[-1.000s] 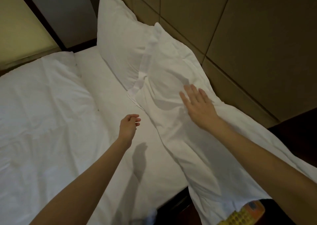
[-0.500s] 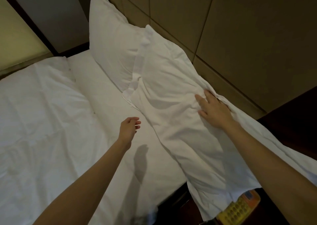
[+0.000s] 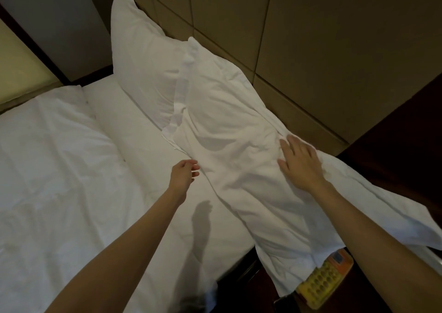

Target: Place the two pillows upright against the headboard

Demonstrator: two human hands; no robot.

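Note:
Two white pillows lean against the brown panelled headboard [image 3: 311, 49]. The far pillow [image 3: 141, 64] stands upright at the back. The near pillow [image 3: 227, 131] overlaps its edge and slants lower, its near end hanging past the bed's side. My right hand [image 3: 300, 162] lies flat on the near pillow's upper right part, fingers spread, holding nothing. My left hand [image 3: 183, 175] hovers just left of the near pillow's lower edge, fingers loosely curled and apart, with nothing in it.
A white duvet [image 3: 52, 169] covers the bed to the left, with a bare strip of sheet [image 3: 143, 150] before the pillows. A yellow and orange phone [image 3: 323, 279] lies on the dark bedside table [image 3: 394, 145] at the right.
My right hand slid from the middle of the near pillow toward its upper right edge by the headboard and stays pressed there. My left hand has barely moved.

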